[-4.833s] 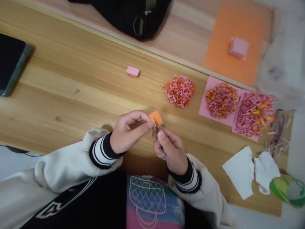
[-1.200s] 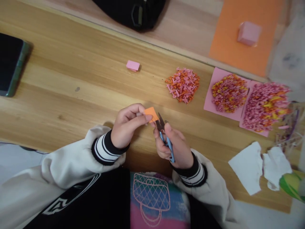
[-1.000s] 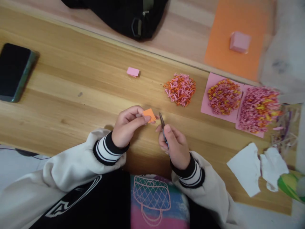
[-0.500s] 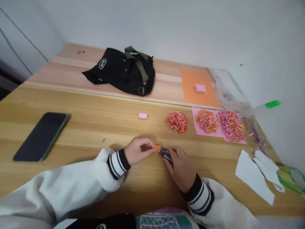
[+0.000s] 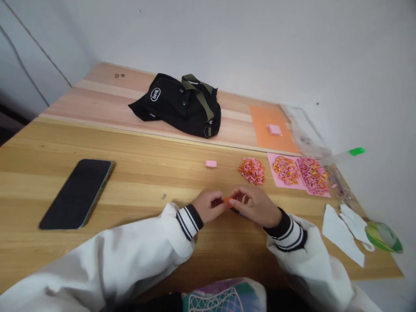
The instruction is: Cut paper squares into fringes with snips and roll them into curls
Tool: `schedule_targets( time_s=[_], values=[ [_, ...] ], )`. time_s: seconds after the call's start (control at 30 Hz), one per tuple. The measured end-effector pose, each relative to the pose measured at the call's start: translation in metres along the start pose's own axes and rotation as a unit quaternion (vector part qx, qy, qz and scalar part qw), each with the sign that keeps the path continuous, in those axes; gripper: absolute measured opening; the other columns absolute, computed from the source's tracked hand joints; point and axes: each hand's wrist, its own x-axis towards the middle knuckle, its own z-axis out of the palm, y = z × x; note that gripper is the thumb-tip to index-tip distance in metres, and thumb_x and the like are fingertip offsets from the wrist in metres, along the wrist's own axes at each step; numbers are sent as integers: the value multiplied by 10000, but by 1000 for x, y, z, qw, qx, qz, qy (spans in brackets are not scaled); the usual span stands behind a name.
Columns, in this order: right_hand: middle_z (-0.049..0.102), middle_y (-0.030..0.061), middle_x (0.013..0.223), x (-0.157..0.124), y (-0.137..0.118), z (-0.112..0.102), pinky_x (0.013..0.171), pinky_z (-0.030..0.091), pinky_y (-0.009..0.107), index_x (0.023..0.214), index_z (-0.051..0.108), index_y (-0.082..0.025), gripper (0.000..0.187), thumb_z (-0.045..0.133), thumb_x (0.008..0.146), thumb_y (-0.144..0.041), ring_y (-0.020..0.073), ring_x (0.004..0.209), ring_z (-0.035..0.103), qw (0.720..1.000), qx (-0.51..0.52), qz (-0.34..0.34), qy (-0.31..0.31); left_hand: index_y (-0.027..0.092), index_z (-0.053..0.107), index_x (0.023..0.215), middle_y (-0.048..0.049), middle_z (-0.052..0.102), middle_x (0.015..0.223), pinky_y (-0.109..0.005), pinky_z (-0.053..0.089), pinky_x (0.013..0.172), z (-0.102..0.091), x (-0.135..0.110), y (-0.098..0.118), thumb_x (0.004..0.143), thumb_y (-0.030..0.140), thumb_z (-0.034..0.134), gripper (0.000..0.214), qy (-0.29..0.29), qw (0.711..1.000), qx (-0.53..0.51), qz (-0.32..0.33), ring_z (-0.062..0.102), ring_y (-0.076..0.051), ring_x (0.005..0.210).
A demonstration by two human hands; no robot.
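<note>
On the wooden table [image 5: 97,143], near its front edge, a small orange paper scrap [image 5: 227,201] is pinched between the left hand [image 5: 208,206] and the right hand [image 5: 256,206], whose fingertips are closed on it from either side. Only a bright sliver of the scrap is seen, the rest being hidden by fingers. Beyond the hands, a heap of pink and orange paper clippings [image 5: 252,170] is seen.

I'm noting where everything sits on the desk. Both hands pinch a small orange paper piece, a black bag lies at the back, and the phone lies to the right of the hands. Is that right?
Not quite. The head view shows the phone lying to the left of the hands, not the right. The rest holds: the left hand and right hand meet on the orange paper piece, and the black bag lies at the back.
</note>
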Motion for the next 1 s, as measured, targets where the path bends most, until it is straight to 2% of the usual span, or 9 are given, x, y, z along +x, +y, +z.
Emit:
schedule_targets(
  time_s=[0.17, 0.3, 0.43, 0.53, 0.63, 0.7, 0.77, 0.83, 1.0],
  values=[
    [593, -3, 589, 1, 7, 6, 489, 376, 226, 713, 599, -169, 182, 551, 796, -323, 103, 506, 486, 997, 69, 5, -29, 143, 527, 599, 45, 422, 504, -207, 280, 479, -1, 1, 0, 749, 328, 578, 244, -1, 1000, -4, 0, 358, -77, 493],
    [574, -11, 567, -1, 17, 15, 490, 363, 232, 695, 604, -164, 177, 591, 760, -329, 100, 488, 467, 984, 172, 52, -2, 139, 566, 672, 29, 469, 533, -214, 313, 485, -3, 1, 0, 787, 360, 539, 251, 10, 1000, -3, -13, 386, -86, 492],
    [560, -20, 559, -5, 28, 27, 485, 353, 228, 680, 597, -165, 211, 641, 725, -366, 89, 481, 442, 965, 253, 58, 25, 141, 571, 673, 17, 500, 548, -221, 347, 506, -1, -2, 0, 795, 369, 556, 259, 14, 1000, 20, -19, 417, -94, 509],
    [556, -21, 571, -6, 36, 37, 489, 372, 232, 689, 569, -168, 267, 627, 730, -426, 87, 488, 446, 941, 325, 68, 68, 141, 592, 705, -15, 574, 599, -240, 413, 554, -9, 0, 3, 841, 360, 528, 266, 39, 995, 85, 22, 492, -113, 554],
    [549, -23, 572, -4, 41, 42, 514, 405, 242, 676, 542, -172, 299, 624, 730, -453, 93, 510, 475, 916, 379, 76, 105, 143, 624, 800, -78, 665, 796, -306, 474, 740, -34, 16, 9, 844, 312, 558, 187, 125, 951, 252, 128, 586, -163, 752],
    [553, -22, 568, -2, 43, 43, 522, 416, 244, 665, 543, -169, 301, 638, 717, -450, 97, 519, 490, 902, 406, 79, 120, 145, 640, 937, -127, 666, 1002, -396, 448, 903, -56, 36, 13, 815, 331, 611, 225, 133, 911, 360, 149, 587, -228, 971],
    [547, -27, 553, 0, 43, 43, 509, 407, 237, 650, 549, -167, 293, 652, 699, -437, 92, 506, 482, 891, 426, 83, 129, 155, 636, 1008, -135, 647, 1072, -445, 431, 944, -77, 57, 16, 768, 377, 668, 329, 80, 896, 421, 118, 566, -265, 1041],
    [528, -37, 532, 1, 43, 44, 487, 380, 225, 638, 556, -165, 269, 658, 685, -409, 82, 482, 456, 884, 439, 87, 133, 167, 609, 1111, -128, 629, 1150, -453, 421, 968, -90, 77, 19, 743, 349, 693, 419, -39, 882, 461, 92, 559, -270, 1076],
    [484, -56, 490, 1, 43, 44, 448, 327, 209, 633, 571, -162, 214, 646, 682, -356, 68, 445, 411, 875, 457, 97, 128, 186, 549, 1259, -114, 629, 1076, -382, 464, 860, -91, 97, 31, 795, 196, 584, 465, -177, 808, 556, 80, 580, -244, 974]
  ],
)
